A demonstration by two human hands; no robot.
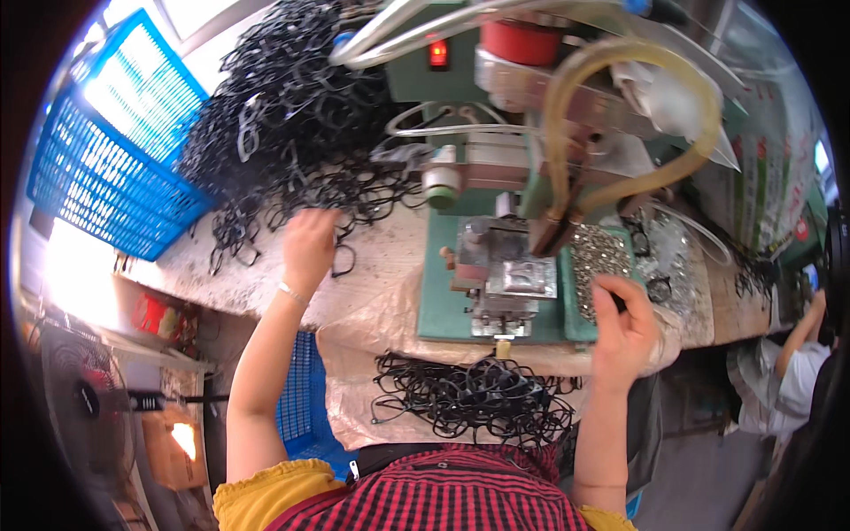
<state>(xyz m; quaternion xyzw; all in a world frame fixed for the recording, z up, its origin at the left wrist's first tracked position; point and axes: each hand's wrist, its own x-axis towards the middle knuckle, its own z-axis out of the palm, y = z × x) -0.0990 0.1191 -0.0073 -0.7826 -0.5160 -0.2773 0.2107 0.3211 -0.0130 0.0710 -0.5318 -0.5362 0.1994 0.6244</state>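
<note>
At the edge of a big tangle of thin black loops [310, 97], my left hand [309, 250] reaches down onto the table with its back turned up. Its fingertips are hidden and slightly blurred. One black loop [343, 260] lies right against that hand; whether it is gripped I cannot tell. My right hand [627, 332] hovers at the near right corner of a green tray [581, 331] of small shiny metal pieces [602, 257]. Its thumb and forefinger curl together in a pinch, and what is between them does not show. Left of that tray stands a small metal press fixture [509, 274].
A green machine with a curved yellowish hose [560, 115] rises behind the fixture. More black loops [478, 398] lie heaped in front of me. Blue crates [115, 177] stand at the left, and a fan [84, 398] is below them. Another person [779, 380] is at far right.
</note>
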